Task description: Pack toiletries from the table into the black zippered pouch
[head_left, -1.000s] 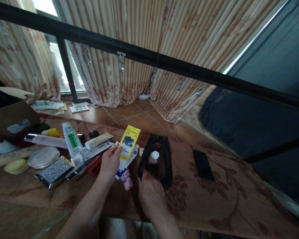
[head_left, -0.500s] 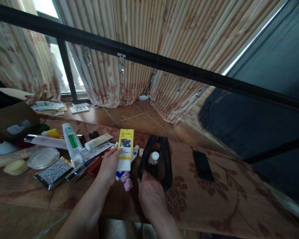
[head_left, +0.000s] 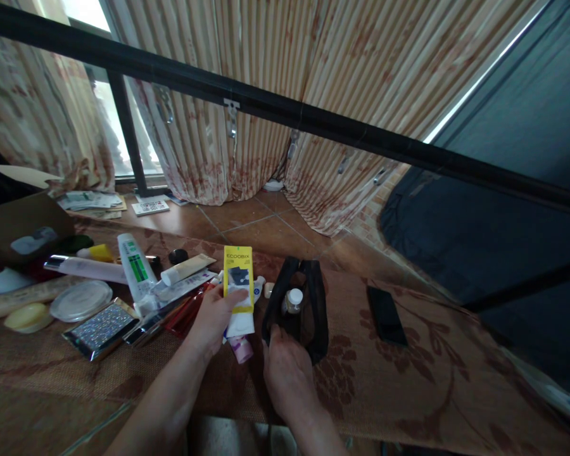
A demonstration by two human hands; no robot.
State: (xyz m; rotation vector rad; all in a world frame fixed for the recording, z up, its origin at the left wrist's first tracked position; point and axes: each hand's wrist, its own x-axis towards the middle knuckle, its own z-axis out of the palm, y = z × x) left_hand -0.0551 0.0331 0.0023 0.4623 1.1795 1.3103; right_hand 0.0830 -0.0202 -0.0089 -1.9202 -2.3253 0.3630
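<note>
My left hand [head_left: 215, 320] is closed on a flat yellow packet [head_left: 238, 266] marked ECOOBIX, with the thumb across its front. A white piece [head_left: 240, 324] shows at the packet's lower end. Below it lies a pink tube [head_left: 241, 349], partly covered. My right hand [head_left: 289, 367] grips the near rim of an open black pouch [head_left: 319, 316]; its fingertips are hidden inside. Within the pouch stands a small bottle [head_left: 293, 301] with a white cap.
Left of my hands lie several tubes, among them a white-green tube [head_left: 136, 266], a glittery case [head_left: 102, 328] and a round clear-lidded tub [head_left: 81, 300]. A cardboard box [head_left: 23, 221] is at far left, a black phone [head_left: 386, 315] at right. A dark rail [head_left: 266, 111] crosses above.
My left thumb has slid further across the yellow packet, and the white piece sticks out a little lower. The right hand and pouch have stayed in place.
</note>
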